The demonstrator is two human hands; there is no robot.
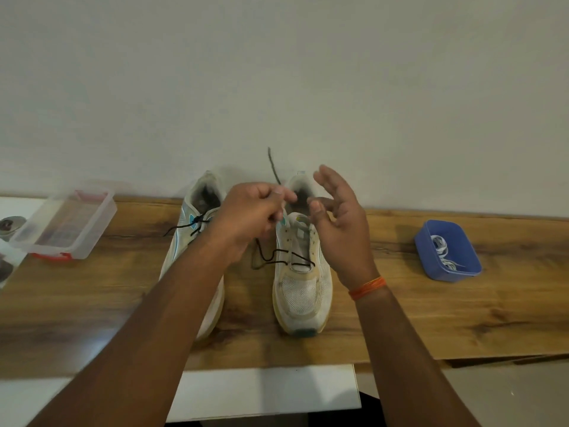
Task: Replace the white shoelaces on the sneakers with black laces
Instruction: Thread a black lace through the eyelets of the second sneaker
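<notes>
Two white sneakers stand toes toward me on the wooden table point(431, 318). The left sneaker point(197, 241) carries a black lace through its upper eyelets, partly hidden by my left forearm. The right sneaker point(303, 282) has a black lace point(289, 257) crossing only its lowest eyelets. One end of that lace loops down on the left, and the other end sticks up past my fingers. My left hand point(249, 217) pinches this lace above the right sneaker's tongue. My right hand point(338, 223) hovers beside the shoe with fingers spread, holding nothing.
A blue tub point(428, 257) at the right holds white laces point(443, 254). A clear plastic box point(66, 221) with a red clip sits at the left, with small items beyond it at the table's end. A white wall rises right behind the shoes.
</notes>
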